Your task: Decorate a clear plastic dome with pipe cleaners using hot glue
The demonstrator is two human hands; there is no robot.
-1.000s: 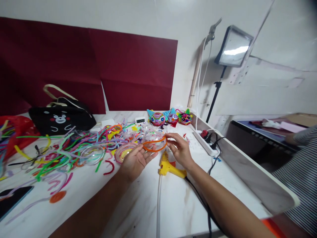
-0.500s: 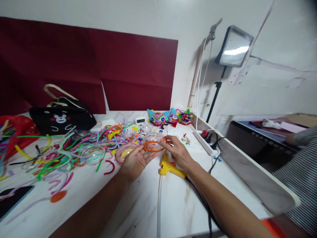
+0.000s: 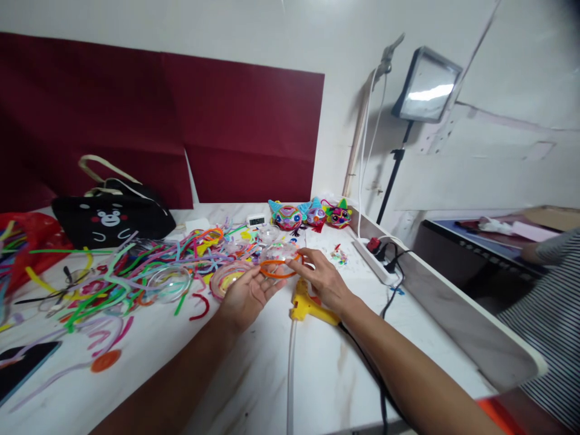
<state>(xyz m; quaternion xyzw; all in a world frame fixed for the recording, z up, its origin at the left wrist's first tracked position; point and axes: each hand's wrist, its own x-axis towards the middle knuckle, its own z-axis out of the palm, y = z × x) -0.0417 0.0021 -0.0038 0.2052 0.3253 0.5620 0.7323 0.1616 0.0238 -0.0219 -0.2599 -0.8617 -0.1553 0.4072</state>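
My left hand (image 3: pixel 244 297) and right hand (image 3: pixel 322 277), apart, pinch opposite sides of an orange loop (image 3: pixel 274 262) between them. It seems to edge a clear dome (image 3: pixel 277 251), otherwise apparently untrimmed; whether it's fixed I can't tell. Three decorated figures (image 3: pixel 289 217) sit beyond my hands.

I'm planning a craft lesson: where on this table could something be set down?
Bare tabletop shows between left forearm and white strip; between strip and black cord; between right forearm and grey partition. Left rear is crowded with pipe cleaners and clear domes.
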